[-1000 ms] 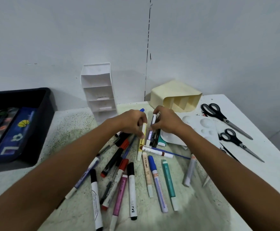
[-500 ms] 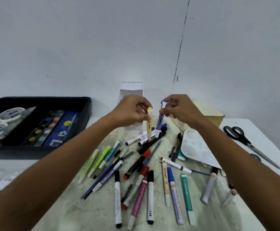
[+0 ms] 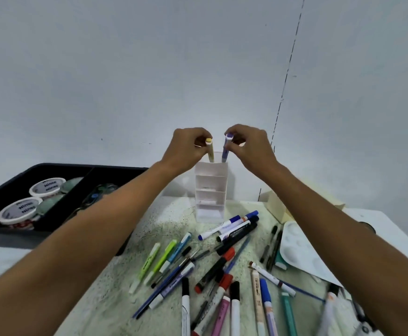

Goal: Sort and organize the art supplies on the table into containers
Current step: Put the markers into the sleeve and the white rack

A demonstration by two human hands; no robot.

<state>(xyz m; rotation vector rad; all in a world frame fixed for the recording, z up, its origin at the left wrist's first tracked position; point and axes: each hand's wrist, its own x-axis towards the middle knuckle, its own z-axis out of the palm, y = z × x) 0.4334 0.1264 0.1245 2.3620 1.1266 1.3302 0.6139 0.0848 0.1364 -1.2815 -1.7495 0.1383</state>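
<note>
My left hand [image 3: 186, 147] pinches a yellow marker [image 3: 210, 151] upright, its lower end inside the top slot of the white tiered organizer [image 3: 211, 190]. Beside it my right hand [image 3: 249, 146] pinches a purple marker [image 3: 226, 149], also dipping into that top slot. The organizer stands at the back of the table against the wall. Many markers and pens [image 3: 222, 267] lie scattered on the speckled green mat in front of it.
A black tray [image 3: 59, 170] at the left holds two white tubs [image 3: 47, 187] and a paint set. A cream organizer [image 3: 277, 206] and a white palette [image 3: 302, 251] lie at the right, partly behind my right arm.
Both hands lifted the two markers from the pile and carried them up and back to the white organizer's top slot. The view tilted upward.
</note>
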